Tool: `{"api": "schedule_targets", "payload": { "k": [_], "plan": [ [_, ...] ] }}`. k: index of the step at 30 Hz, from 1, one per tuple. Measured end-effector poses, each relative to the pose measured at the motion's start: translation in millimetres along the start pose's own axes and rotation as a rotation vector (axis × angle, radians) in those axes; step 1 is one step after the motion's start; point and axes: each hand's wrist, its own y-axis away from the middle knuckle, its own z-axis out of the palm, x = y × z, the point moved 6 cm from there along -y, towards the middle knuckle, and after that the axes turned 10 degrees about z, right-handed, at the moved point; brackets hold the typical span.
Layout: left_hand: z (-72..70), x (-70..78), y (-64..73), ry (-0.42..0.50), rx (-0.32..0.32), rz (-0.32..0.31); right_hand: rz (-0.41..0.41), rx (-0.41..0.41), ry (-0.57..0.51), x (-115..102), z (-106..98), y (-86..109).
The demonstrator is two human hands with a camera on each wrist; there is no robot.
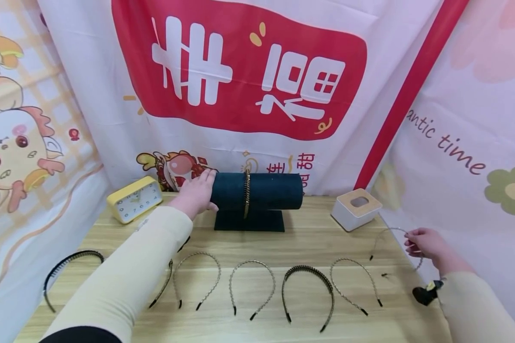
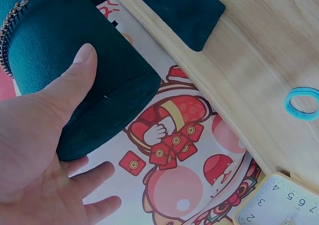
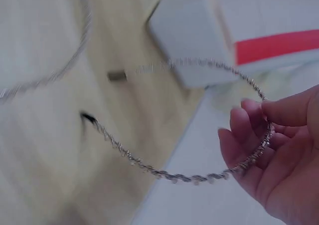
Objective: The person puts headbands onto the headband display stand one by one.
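Note:
My left hand [image 1: 197, 193] grips the left end of a dark teal velvet display roll [image 1: 274, 190] on a stand. In the left wrist view the thumb presses its surface, and the other fingers reach round behind, partly hidden, their tips spread. A gold-toned headband [image 1: 246, 195] with small teeth circles the roll's middle. Off to the right, my right hand [image 1: 428, 247] pinches a thin twisted silver headband [image 3: 174, 177] at the top of its curve. Its two black-capped ends point left, over the table, in the right wrist view.
Several headbands lie along the front: silver ones [image 1: 253, 261], a dark toothed one [image 1: 305, 268] and a black one [image 1: 75, 254] at far left. Behind stand a yellow clock [image 1: 139, 200] and a white tissue box [image 1: 347, 216]. A turquoise ring-shaped band [image 2: 302, 115] lies near the clock.

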Motion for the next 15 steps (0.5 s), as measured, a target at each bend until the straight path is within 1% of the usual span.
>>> {"api": "schedule_targets", "payload": {
  "k": [3,5,7,9,10,12,15],
  "plan": [
    [-0.5,-0.3,0.7,0.0,-0.004,-0.006,0.003,-0.128,-0.135,-17.8,5.4,0.2],
    [-0.5,0.4,1.3,0.001,-0.005,-0.005,-0.008,-0.188,-0.21,-30.2,8.1,1.0],
    [-0.8,0.8,2.0,0.001,-0.004,-0.008,-0.039,-0.251,-0.271,-44.2,12.8,3.2],
    [-1.2,1.2,2.3,0.003,0.001,-0.003,-0.076,-0.297,-0.322,-59.6,19.5,6.8],
    [-1.6,1.3,2.4,0.005,0.003,-0.001,-0.097,-0.303,-0.331,-68.3,24.0,9.4],
    [-2.4,1.5,2.9,0.011,0.003,-0.001,-0.144,-0.346,-0.369,-85.2,33.9,13.8],
    [-3.1,1.4,3.4,0.015,0.0,0.002,-0.174,-0.382,-0.458,-108.0,51.1,16.3]
  ]
}}
